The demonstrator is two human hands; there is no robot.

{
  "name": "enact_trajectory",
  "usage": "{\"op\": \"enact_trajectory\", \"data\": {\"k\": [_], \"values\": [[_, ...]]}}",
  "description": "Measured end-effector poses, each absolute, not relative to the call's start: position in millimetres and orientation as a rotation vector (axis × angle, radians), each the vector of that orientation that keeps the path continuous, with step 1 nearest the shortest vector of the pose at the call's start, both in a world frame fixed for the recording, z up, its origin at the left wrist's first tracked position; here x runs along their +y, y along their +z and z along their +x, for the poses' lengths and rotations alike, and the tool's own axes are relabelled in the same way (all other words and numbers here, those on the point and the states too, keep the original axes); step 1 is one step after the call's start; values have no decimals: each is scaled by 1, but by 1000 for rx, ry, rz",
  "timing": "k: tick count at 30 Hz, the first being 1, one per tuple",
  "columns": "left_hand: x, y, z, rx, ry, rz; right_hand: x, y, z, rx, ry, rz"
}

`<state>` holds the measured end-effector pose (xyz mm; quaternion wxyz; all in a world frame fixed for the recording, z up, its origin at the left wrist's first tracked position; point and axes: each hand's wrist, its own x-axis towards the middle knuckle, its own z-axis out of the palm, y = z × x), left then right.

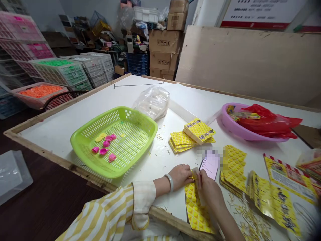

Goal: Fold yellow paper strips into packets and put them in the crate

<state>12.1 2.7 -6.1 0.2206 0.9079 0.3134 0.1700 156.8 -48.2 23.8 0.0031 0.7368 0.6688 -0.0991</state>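
My left hand [181,175] and my right hand [208,187] meet at the near edge of the white table [75,117]. Both pinch a small pale piece [195,173] over a yellow printed card [198,214] that lies flat under them. I cannot make out what the small piece is. A pink slip [210,165] lies just beyond my fingers. A bangle sits on my left wrist, below a yellow striped sleeve.
A green basket [140,118] with several pink and yellow caps stands to the left. Stacks of yellow cards [193,135] lie ahead and to the right [234,170]. A purple bowl [230,125] holds red bags. A clear plastic bag [152,102] lies behind the basket. Crates and boxes line the back.
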Motion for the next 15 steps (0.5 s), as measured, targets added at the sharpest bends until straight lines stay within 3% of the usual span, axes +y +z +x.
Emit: {"op": "enact_trajectory", "data": {"k": [15], "values": [[11, -7, 12, 812, 426, 2448, -38, 25, 159, 2216, -363, 2177]]}}
